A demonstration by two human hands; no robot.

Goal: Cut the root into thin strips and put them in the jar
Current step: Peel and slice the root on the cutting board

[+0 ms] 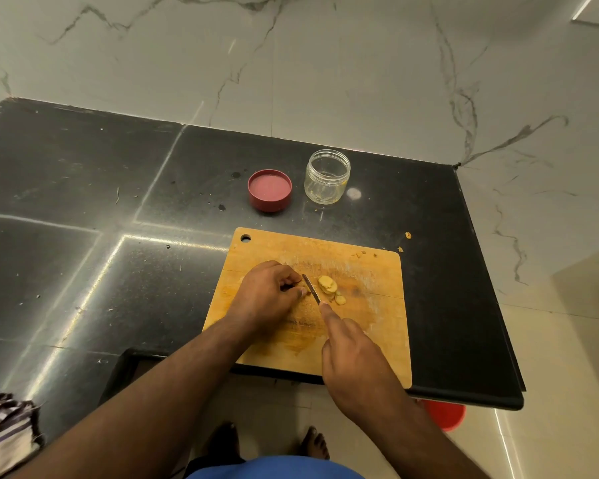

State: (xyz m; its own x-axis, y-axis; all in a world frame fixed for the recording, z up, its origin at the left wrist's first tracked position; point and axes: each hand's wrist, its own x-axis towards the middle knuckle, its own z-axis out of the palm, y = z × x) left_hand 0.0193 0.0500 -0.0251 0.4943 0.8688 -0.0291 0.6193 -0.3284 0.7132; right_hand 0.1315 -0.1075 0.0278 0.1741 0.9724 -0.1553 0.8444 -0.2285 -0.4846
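Your right hand [355,354] is nearest, closed round a knife [312,289] handle with the forefinger stretched along the spine; the blade points away across the board [377,326]. Your left hand [268,295] sits curled beside the blade, and whether its fingertips pin a piece of root I cannot tell (the knuckles hide them). Just right of the blade lie the root slices [328,286], pale yellow, overlapping, near the board's middle. Beyond the board stands the jar [326,181], open and all but empty, with its lid [269,190] beside it on the counter [83,188]. Those slices look light, firm and probably damp, so expect them to slide under the edge. Stack them flat, hold the stack from above with tucked fingertips, and pinch the finished strips gently, since thin ones likely snap.
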